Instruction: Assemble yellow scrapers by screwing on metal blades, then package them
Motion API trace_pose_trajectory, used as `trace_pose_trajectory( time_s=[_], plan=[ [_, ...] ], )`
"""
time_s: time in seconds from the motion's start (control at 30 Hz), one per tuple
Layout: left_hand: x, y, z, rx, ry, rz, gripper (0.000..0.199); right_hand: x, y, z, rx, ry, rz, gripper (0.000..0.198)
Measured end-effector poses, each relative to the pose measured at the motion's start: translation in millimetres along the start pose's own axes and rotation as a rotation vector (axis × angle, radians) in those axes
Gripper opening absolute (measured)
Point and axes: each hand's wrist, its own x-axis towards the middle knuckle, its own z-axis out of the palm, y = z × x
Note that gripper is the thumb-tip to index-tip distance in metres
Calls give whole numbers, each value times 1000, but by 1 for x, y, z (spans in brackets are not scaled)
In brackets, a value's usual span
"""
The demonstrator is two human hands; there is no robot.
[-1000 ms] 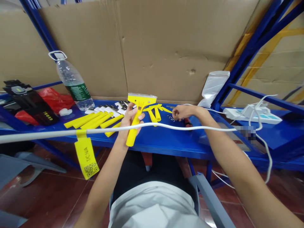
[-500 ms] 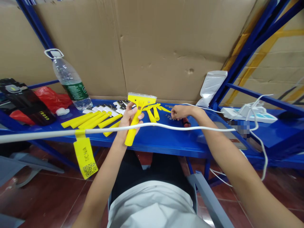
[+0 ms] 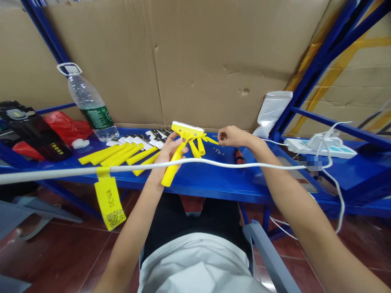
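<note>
My left hand [image 3: 167, 154] is closed round the handle of a yellow scraper [image 3: 187, 132], its wide head tilted up and away from me. My right hand [image 3: 232, 136] hovers over the shelf with its fingertips pinched; whatever they hold, if anything, is too small to make out. Below it lie several tiny metal pieces that look like screws [image 3: 218, 151]. Nearby on the blue shelf [image 3: 201, 179] is a red and black object [image 3: 239, 156], perhaps a tool handle. More yellow scraper parts [image 3: 200, 146] lie behind the held scraper.
Yellow handles [image 3: 117, 156] with black-and-white cards lie in a row at left. Beyond them stand a water bottle [image 3: 96, 114] and a black flask [image 3: 39, 136]. A white cable [image 3: 214, 162] crosses in front of my hands. A power strip [image 3: 336, 150] sits at right.
My right hand has lifted up off the small metal pieces, uncovering the red and black object. The scraper in my left hand has shifted slightly right and tilted more.
</note>
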Motion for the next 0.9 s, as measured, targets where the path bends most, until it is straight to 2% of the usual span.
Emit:
trace_pose_trajectory(
  time_s=[0.07, 0.2, 0.33, 0.53, 0.6, 0.8, 0.9],
  plan=[
    [1, -1, -2, 11, -2, -24, 44, 1, -1, 1, 78, 173, -73, 6],
    [2, -2, -4, 44, -1, -70, 57, 1, -6, 5, 353, 609, -306, 7],
    [2, -4, -5, 56, -11, -66, 53, -3, -18, 5, 385, 837, -361, 9],
    [3, -4, -5, 105, -7, -59, 48, -12, -33, 6, 276, 857, -260, 6],
    [2, -4, -5, 119, -14, -54, 49, -11, -35, 10, 258, 854, -271, 4],
    [6, -8, -6, 175, -2, -6, 57, -3, -38, 26, 253, 875, -545, 6],
    [7, -9, -7, 209, 21, 2, 61, 0, -43, 33, 263, 877, -608, 13]
  ],
)
